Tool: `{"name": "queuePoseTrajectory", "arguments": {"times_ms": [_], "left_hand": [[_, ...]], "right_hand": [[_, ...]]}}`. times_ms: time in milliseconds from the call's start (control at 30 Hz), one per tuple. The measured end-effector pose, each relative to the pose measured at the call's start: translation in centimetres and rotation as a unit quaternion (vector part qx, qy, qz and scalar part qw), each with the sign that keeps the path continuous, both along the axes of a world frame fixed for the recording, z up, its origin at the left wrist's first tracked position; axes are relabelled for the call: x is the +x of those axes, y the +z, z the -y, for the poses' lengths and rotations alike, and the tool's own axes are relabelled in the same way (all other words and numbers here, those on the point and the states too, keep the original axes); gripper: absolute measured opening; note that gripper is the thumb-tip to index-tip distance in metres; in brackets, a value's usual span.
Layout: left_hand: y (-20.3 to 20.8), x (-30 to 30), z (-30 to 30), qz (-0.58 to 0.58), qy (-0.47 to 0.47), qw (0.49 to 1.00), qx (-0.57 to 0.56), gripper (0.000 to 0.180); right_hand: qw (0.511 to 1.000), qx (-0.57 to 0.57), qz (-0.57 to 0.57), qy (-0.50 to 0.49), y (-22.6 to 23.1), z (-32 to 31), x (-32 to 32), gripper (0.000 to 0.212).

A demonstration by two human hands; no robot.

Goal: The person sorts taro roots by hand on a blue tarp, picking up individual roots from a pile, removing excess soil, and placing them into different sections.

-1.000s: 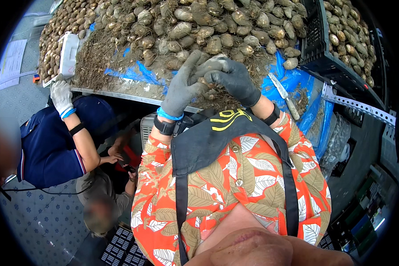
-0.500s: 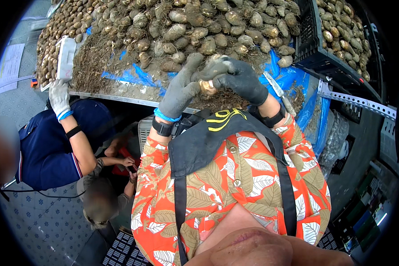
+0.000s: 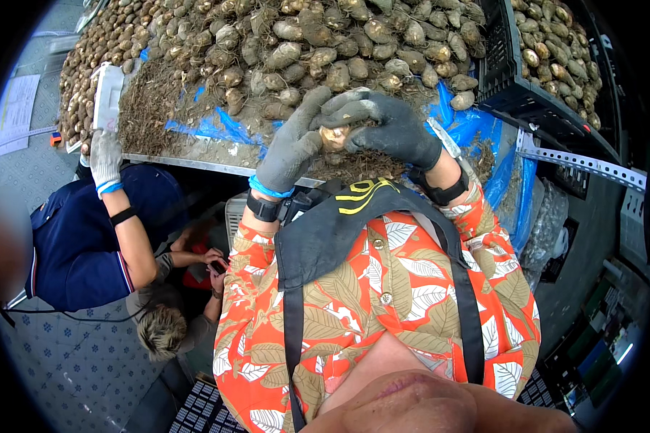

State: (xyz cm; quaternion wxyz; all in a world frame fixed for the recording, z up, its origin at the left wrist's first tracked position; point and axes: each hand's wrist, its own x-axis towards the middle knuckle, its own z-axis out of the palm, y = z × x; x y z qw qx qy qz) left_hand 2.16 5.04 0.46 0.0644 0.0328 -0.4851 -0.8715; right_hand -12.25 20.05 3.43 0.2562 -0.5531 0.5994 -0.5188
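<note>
In front of my chest, over the table's near edge, both hands hold one small taro (image 3: 334,138), brown with pale patches. My left hand (image 3: 294,148), in a dirty grey glove, grips it from the left. My right hand (image 3: 397,130), in a darker glove, has its fingers curled round the other side, which hides much of the taro. Close to my right wrist lies a knife (image 3: 443,136) with a pale blade; my forearm covers part of it. Beyond my hands spreads a large heap of rooty taros (image 3: 339,72).
A black crate (image 3: 505,79) full of taros stands at the far right. Blue plastic sheeting (image 3: 502,151) and loose soil (image 3: 152,115) cover parts of the table. A co-worker's gloved hand (image 3: 106,155) is beside a white container (image 3: 108,94); another person (image 3: 173,317) crouches below, holding a phone.
My right hand has turned and shifted slightly right, its fingers now more curled round the taro. The co-worker's gloved hand has moved slightly nearer, and the crouching person's head has shifted.
</note>
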Motion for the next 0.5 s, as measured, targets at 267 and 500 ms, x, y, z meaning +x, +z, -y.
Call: {"name": "queuePoseTrajectory", "arguments": {"times_ms": [267, 500], "left_hand": [[-0.1, 0.4, 0.2, -0.001, 0.048, 0.998, 0.046, 0.098], [0.9, -0.3, 0.5, 0.023, 0.048, 0.997, -0.051, 0.093]], "right_hand": [[0.940, 0.186, -0.267, -0.101, -1.7, -0.4, -1.4, 0.022], [0.993, 0.051, 0.088, -0.067, 0.4, -0.8, -0.4, 0.027]]}}
